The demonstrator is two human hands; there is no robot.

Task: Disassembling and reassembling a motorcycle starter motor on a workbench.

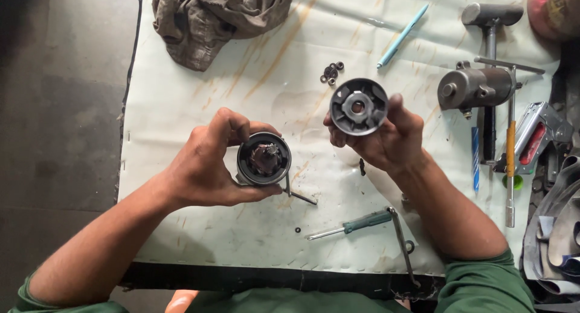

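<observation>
Left hand (205, 168) grips a cylindrical motor housing (263, 159) above the bench (241, 234), its open end turned up toward the camera so that its long axis runs nearly along the line of sight. Right hand (386, 135) holds a round end cap (358, 106) face-up by the rim, apart from the housing. A green screwdriver (353, 224) lies near the front edge, tip pointing left.

Between the left hand (208, 162) and right hand (380, 135) the worktop (241, 228) lies open. A green-handled screwdriver (356, 223) and thin rod (403, 243) bar the near edge. The rag (217, 17) and washers (331, 73) crowd the far side; hammer (490, 23), motor housing (474, 88) and what seems a stapler (538, 138) block the right.
</observation>
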